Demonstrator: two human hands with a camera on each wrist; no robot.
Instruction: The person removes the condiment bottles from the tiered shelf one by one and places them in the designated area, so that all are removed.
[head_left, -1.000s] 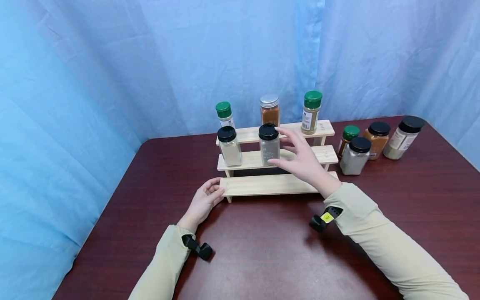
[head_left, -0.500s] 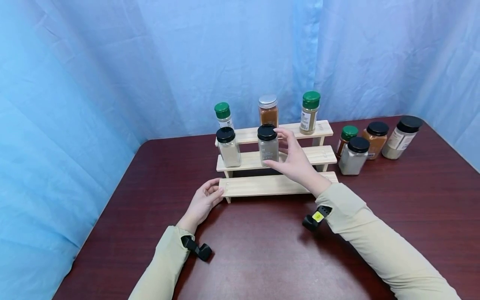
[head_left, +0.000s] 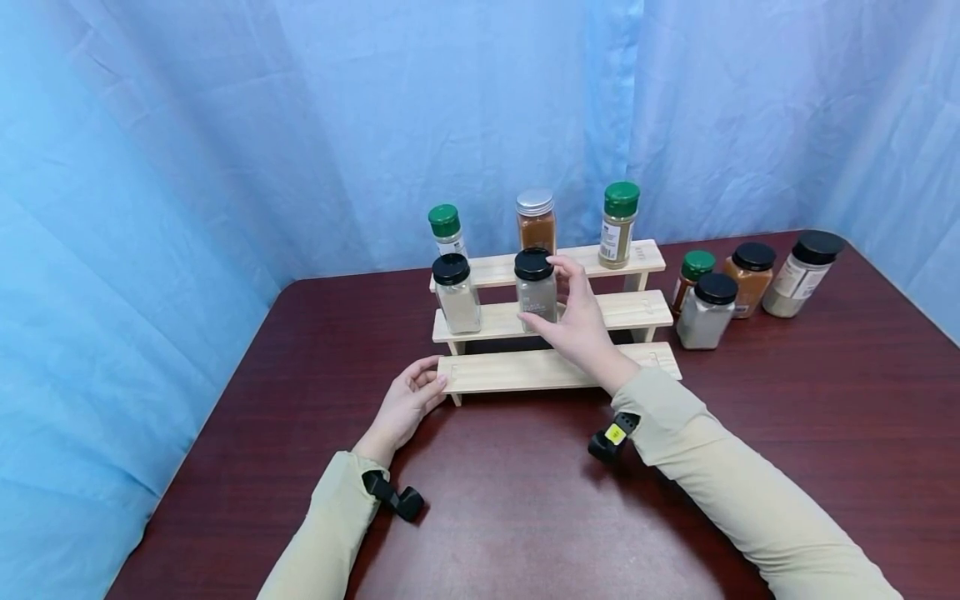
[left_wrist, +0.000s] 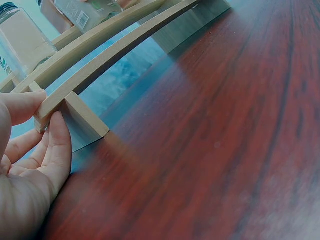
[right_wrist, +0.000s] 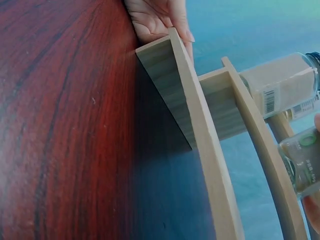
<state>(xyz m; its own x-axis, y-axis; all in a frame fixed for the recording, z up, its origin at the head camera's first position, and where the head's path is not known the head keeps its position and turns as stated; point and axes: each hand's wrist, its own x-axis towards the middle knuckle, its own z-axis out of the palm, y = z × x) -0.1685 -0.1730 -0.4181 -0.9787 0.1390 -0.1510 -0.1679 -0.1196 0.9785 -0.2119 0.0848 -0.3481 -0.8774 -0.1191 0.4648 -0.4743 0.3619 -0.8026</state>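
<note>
A three-tier wooden display rack (head_left: 510, 372) stands on the dark red table. At its lowest tier's left end, my left hand (head_left: 401, 407) pinches the board between thumb and fingers; the left wrist view shows the thumb on top and fingers beneath. My right hand (head_left: 581, 327) holds a square glass spice jar (head_left: 535, 292) with a black lid and greyish contents at the middle tier, thumb across its front and a finger by the lid. In the right wrist view this jar (right_wrist: 302, 160) is partly cut off, its base close to the tier. A black-lidded jar (head_left: 458, 304) with pale powder stands left of it.
Along the top tier stand a green-capped bottle (head_left: 447, 229), a silver-lidded jar (head_left: 536, 223) and another green-capped bottle (head_left: 618, 229). Several more jars, including a black-lidded jar (head_left: 706, 321), group on the table right of the rack. Blue curtains (head_left: 450, 100) hang behind.
My right wrist and forearm have swung left, and the thumb has moved further across the jar's front. The jar and my left hand stay in nearly the same place.
</note>
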